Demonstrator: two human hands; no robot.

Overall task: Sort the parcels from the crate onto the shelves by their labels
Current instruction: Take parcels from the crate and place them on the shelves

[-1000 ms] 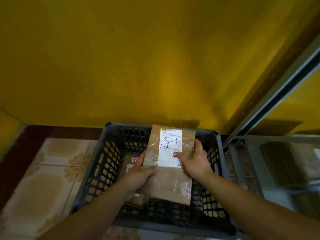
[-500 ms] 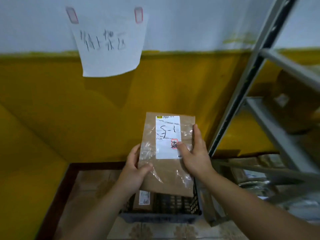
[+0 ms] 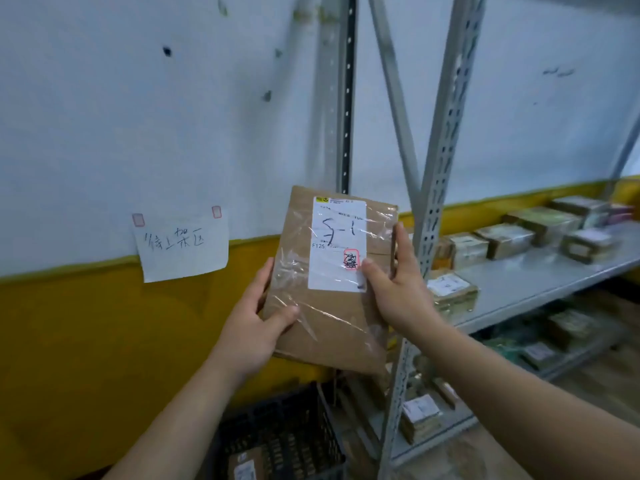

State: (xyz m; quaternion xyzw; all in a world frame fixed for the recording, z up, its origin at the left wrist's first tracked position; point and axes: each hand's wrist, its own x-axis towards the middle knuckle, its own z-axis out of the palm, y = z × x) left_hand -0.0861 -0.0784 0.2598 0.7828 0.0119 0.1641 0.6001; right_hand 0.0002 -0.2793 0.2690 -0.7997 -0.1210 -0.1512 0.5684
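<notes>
A flat brown parcel [image 3: 325, 320] wrapped in clear tape is held upright at chest height in front of the wall. Its white label [image 3: 337, 244] bears handwriting that reads like "5-1" and a red stamp. My left hand [image 3: 258, 320] grips its lower left edge, thumb on the front. My right hand [image 3: 394, 289] grips its right edge, thumb on the label's corner. The dark plastic crate [image 3: 291, 427] stands on the floor below, with another labelled parcel [image 3: 244, 467] inside it.
A grey metal shelf rack [image 3: 433, 188] stands right of the parcel. Its middle shelf [image 3: 540, 282] carries several taped brown boxes; lower shelves hold more. A handwritten paper sign [image 3: 181, 245] is taped to the white and yellow wall.
Both hands have lifted the parcel up out of the crate. The view has swung upward and to the right, bringing the shelf rack and its boxes into sight.
</notes>
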